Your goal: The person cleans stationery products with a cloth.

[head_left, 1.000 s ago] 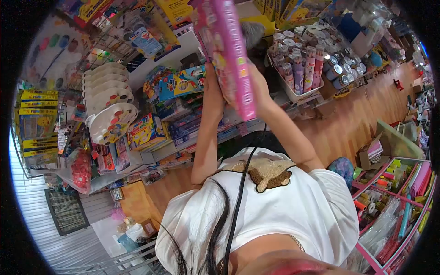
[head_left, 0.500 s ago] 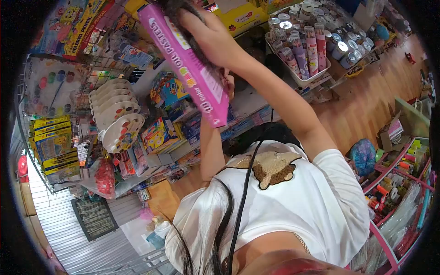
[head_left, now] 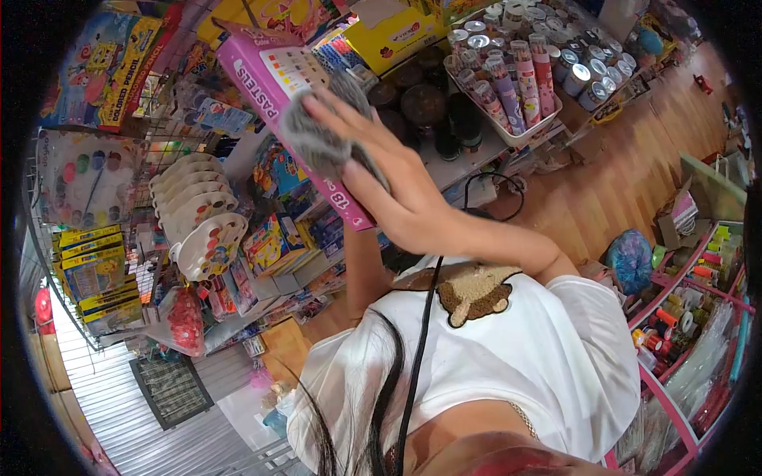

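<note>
A long purple box of oil pastels (head_left: 258, 91) is held up slantwise, its side lettering and a printed colour chart showing. My right hand (head_left: 397, 178) presses a grey fluffy cloth (head_left: 317, 131) against the face of the box, with the fingers laid along the cloth. My left forearm (head_left: 365, 266) rises behind the lower end of the box. The box hides my left hand, which supports it from behind.
Paint palettes (head_left: 210, 246) and yellow boxes (head_left: 95, 266) hang on a wire rack at left. On the shelf, a white basket (head_left: 528, 139) holds pencil tubes, near dark round jars (head_left: 425, 103). A pink rack (head_left: 655, 389) with spools stands at right.
My right hand and the cloth have moved down along the box, from its upper end to its middle. The box has shifted slightly left and its printed face shows more.
</note>
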Available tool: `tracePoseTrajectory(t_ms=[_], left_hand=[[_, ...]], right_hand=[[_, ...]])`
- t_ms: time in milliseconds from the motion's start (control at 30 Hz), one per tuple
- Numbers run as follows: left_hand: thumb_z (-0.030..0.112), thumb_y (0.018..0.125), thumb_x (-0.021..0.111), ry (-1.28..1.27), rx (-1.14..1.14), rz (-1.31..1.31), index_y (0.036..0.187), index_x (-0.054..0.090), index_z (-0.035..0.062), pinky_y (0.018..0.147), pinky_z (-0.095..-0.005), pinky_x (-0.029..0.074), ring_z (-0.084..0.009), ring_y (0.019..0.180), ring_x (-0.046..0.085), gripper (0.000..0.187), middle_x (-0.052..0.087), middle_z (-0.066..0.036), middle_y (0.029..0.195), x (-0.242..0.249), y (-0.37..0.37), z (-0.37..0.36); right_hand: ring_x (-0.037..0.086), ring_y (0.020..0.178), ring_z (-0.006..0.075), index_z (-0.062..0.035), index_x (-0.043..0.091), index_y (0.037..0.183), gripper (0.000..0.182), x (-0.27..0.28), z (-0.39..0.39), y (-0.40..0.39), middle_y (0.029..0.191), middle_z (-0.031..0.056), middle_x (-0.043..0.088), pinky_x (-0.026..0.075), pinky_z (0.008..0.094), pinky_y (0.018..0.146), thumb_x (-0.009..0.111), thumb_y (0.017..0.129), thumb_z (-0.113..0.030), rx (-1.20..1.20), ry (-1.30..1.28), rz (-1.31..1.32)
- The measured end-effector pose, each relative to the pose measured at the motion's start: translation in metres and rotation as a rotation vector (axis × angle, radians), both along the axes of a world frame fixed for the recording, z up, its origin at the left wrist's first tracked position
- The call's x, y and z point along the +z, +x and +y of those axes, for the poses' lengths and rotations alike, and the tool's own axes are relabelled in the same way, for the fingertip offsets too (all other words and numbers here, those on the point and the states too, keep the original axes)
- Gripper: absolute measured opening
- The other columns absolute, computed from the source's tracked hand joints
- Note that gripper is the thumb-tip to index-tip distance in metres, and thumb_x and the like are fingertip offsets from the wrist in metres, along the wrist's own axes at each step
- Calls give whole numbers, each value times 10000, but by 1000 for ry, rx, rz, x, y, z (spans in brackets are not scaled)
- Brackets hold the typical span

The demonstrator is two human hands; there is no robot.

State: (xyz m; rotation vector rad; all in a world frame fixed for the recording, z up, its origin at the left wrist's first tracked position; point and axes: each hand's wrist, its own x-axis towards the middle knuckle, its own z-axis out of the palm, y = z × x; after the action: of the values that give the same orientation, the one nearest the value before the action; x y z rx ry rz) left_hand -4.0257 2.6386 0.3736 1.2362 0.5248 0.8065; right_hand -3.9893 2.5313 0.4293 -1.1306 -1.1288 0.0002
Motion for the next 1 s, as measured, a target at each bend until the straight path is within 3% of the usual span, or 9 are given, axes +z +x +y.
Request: tracePoseTrajectory(t_ms=[100, 267, 367, 467, 600, 667, 767, 867, 1000], left_hand=[[528, 888, 277, 13, 19, -25, 1144, 430, 48, 645, -253, 439, -126, 795, 544, 565, 547, -77, 935, 2, 2, 3], [530, 887, 275, 6, -43, -14, 1157, 422, 48, 663, -257, 438, -131, 817, 541, 571, 542, -80, 955, 4, 14, 10], [531, 887, 274, -5, -103, 32, 1165, 417, 47, 673, -259, 438, -134, 830, 539, 576, 539, -81, 968, 4, 12, 11], [532, 887, 273, -18, -167, 85, 1173, 412, 47, 684, -262, 437, -137, 843, 537, 580, 536, -83, 980, -4, 6, 7], [534, 886, 272, -23, -229, 143, 1183, 405, 47, 698, -265, 436, -141, 860, 535, 586, 532, -85, 997, -6, -3, 4], [535, 886, 272, -28, -244, 154, 1189, 402, 47, 705, -267, 436, -143, 868, 533, 589, 530, -86, 1005, -9, -5, 4], [536, 886, 271, -37, -251, 153, 1197, 397, 46, 716, -269, 435, -146, 881, 531, 594, 527, -88, 1018, -7, -8, 6], [537, 885, 270, -22, -218, 119, 1205, 392, 46, 727, -272, 435, -149, 894, 529, 598, 525, -90, 1030, -5, -6, 10], [539, 885, 268, -13, -146, 59, 1215, 385, 46, 741, -275, 434, -152, 912, 527, 605, 521, -92, 1047, -5, 0, 12]], right_hand=[[405, 1135, 365, -59, 420, 1224, 403, 23, 30, 14, 1248, 221, 407, 311, 382, 951, 407, 856, -224, -27, 193, 27], [544, 801, 380, 16, 489, 939, 296, 32, 78, 55, 910, 233, 547, 427, 394, 677, 384, 855, -247, 78, -7, 240], [492, 756, 141, 18, 508, 985, 351, 1, 84, 63, 827, 101, 565, 394, 281, 738, 372, 889, -291, 45, 3, 129], [547, 876, 357, 11, 491, 1011, 295, -36, 68, 51, 979, 224, 553, 424, 372, 740, 391, 867, -226, 89, -172, 213], [523, 993, 322, -17, 435, 1171, 371, -23, 21, 23, 1113, 203, 519, 399, 349, 834, 418, 860, -219, 298, -187, 586], [483, 1077, 309, -43, 394, 1244, 426, -20, 6, 8, 1208, 189, 469, 369, 350, 895, 423, 859, -221, 282, -143, 547], [304, 1232, 333, -97, 325, 1313, 534, -20, -10, -11, 1369, 151, 280, 210, 413, 1017, 447, 801, -186, 92, -123, 81], [327, 1209, 353, -98, 309, 1320, 580, -3, -1, 0, 1360, 159, 292, 230, 437, 1002, 462, 766, -171, -2, -41, -129], [401, 1136, 347, -53, 388, 1246, 473, 31, 42, 24, 1277, 182, 385, 298, 394, 954, 446, 802, -205, 37, 99, -35]])
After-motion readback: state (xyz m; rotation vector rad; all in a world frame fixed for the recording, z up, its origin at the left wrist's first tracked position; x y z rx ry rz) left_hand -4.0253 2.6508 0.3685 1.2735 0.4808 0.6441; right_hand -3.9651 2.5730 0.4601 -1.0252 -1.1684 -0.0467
